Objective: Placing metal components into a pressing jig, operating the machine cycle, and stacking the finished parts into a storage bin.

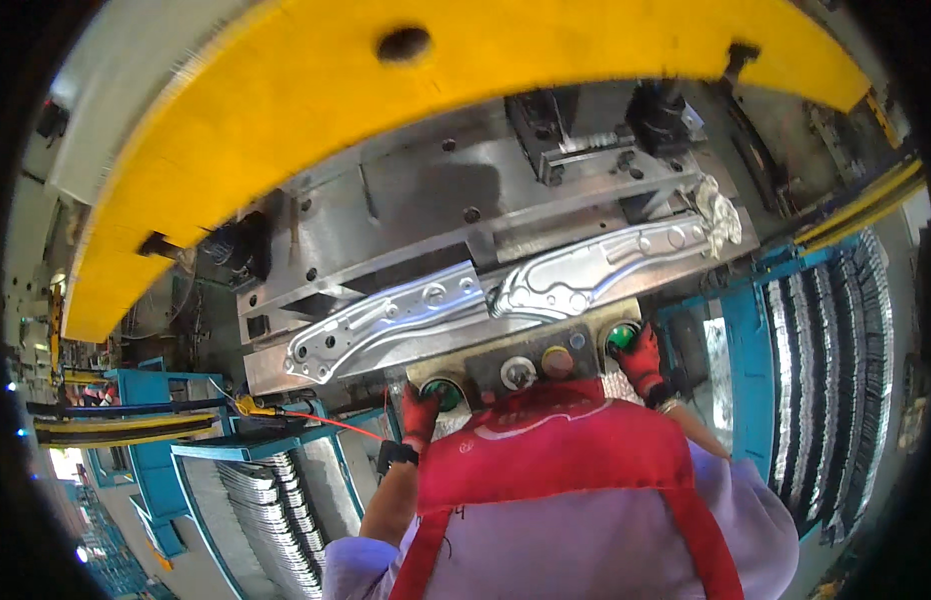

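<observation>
Hands [420, 414] [641, 362] at button panel [531, 347], lengthwise rising rightward

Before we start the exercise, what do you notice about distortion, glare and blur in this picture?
Head view: the fisheye lens bows the yellow beam, with black corners; head view: whitish glare streaks the left silver panel and right silver panel; head view: the beam's left edge looks smeared, though the right hand reads fairly clearly.

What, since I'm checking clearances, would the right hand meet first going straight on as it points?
The right hand would likely meet the green button beside it; they may already touch, depth is unclear.
</observation>
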Action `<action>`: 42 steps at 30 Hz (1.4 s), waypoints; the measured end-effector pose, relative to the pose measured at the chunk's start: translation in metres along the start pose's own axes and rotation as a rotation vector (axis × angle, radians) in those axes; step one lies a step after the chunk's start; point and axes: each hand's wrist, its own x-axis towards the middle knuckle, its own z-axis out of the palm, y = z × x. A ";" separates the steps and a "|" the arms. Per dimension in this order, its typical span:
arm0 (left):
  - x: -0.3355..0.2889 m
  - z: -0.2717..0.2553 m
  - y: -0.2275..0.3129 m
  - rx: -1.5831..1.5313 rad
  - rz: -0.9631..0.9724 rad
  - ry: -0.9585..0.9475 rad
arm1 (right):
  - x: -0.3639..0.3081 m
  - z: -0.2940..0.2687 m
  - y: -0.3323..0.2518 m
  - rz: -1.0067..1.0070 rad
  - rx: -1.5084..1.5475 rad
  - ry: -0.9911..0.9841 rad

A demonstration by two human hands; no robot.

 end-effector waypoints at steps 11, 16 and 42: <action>0.008 0.004 -0.044 -0.343 -0.151 -0.184 | 0.105 -0.092 -0.085 -0.819 -0.461 0.132; -0.002 0.018 -0.076 -0.075 0.009 -0.027 | 0.145 -0.083 -0.106 -0.905 -0.761 -0.046; 0.214 -0.160 0.322 0.265 1.090 0.335 | 0.146 -0.233 -0.365 -0.526 1.463 -0.959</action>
